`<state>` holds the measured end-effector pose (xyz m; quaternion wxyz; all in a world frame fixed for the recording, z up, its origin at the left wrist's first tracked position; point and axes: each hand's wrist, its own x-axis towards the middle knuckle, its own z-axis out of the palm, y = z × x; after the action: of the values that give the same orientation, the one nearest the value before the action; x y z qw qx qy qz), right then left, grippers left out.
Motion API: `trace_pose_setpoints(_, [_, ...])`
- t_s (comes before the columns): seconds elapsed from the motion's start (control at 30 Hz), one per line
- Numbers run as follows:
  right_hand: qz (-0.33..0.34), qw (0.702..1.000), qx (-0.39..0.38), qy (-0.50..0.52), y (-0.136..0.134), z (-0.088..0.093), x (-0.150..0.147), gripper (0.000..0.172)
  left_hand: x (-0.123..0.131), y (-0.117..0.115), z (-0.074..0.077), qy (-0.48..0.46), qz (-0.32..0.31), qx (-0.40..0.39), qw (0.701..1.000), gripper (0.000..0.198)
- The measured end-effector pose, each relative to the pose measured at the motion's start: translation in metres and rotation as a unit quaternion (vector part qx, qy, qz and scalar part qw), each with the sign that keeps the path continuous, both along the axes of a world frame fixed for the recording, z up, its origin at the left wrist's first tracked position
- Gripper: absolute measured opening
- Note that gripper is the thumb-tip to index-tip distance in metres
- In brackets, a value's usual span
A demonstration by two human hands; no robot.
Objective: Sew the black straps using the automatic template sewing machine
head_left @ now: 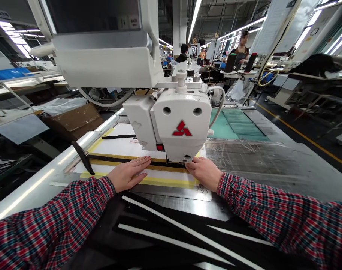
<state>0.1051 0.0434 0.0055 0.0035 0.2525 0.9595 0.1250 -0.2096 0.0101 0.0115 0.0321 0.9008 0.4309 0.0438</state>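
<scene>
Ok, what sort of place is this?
Probably a garment factory: an industrial sewing machine, a sewing template holding black strips, and more workstations with a co-worker down the aisle.

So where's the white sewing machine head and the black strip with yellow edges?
White sewing machine head [182, 112], head view, point on its front cover.
Black strip with yellow edges [109, 158], head view, point on its black middle.

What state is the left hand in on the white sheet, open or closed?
Open: the left hand lies flat, its fingers stretched forward on the white sheet.
</scene>
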Motion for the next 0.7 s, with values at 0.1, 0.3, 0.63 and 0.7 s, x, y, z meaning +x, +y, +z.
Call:
trace_pose_setpoints(0.1, [0.000,1.000,-0.006,0.009,-0.002,0.000,-0.002,0.022,0.000,0.001,0.001,0.001,-0.010,-0.003,1.000,0.045])
trace_pose_setpoints(0.3, [-0.037,0.989,-0.082,0.121,-0.002,0.002,0.011,0.035,-0.030,0.000,0.006,0.065,0.242,0.110,0.962,0.070])
trace_pose_setpoints(0.63, [-0.108,0.945,-0.288,0.107,-0.091,0.045,-0.037,0.021,-0.043,0.001,0.004,-0.043,0.121,0.125,0.984,0.040])
trace_pose_setpoints(0.7, [-0.148,0.939,-0.303,0.063,-0.097,0.043,-0.069,0.041,-0.052,0.005,0.001,-0.098,0.110,0.136,0.980,0.032])
